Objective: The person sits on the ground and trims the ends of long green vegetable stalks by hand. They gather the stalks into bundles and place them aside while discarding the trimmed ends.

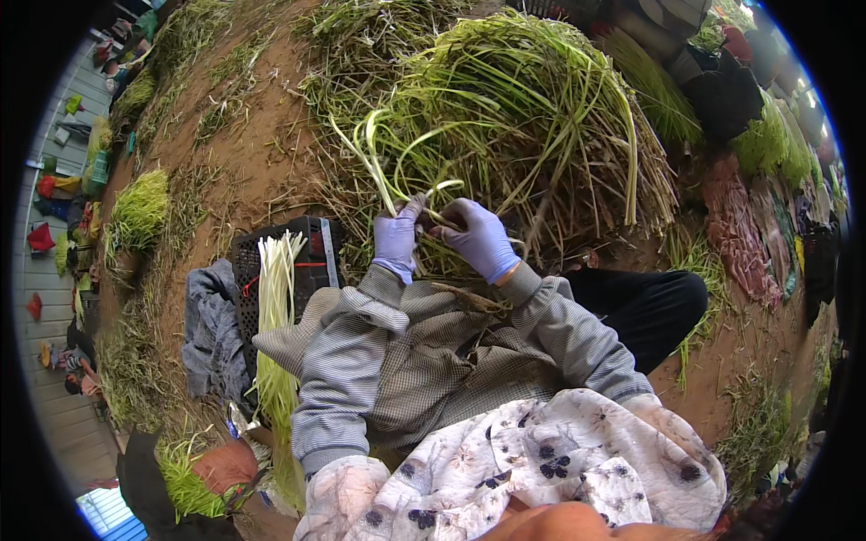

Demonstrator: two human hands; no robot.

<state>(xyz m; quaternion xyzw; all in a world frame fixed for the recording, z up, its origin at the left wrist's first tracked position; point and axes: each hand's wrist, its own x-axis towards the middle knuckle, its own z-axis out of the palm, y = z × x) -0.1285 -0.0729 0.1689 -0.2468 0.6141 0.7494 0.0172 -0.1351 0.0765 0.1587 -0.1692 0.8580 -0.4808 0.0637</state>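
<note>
My left hand point(396, 234), in a thin purple glove, is closed around a few pale chive-like stalks point(379, 177). Their white ends and curled green leaves rise above the fingers. Beside it, my right hand point(482, 238), gloved the same way, pinches part of these stalks between thumb and fingers. Just beyond both hands rises a large heap of green leaves and dry brown stems point(521, 115). On my left, a bundle of trimmed stalks point(277, 291) with white ends lies over a black plastic crate point(247, 253).
A grey cloth point(215, 331) hangs beside the crate. A leafy bundle point(139, 209) stands farther left on the brown dirt floor point(250, 155). At the right are dark-clothed people point(720, 81), more green bundles point(771, 138) and pink sacking point(737, 230). Several people sit along the far left wall.
</note>
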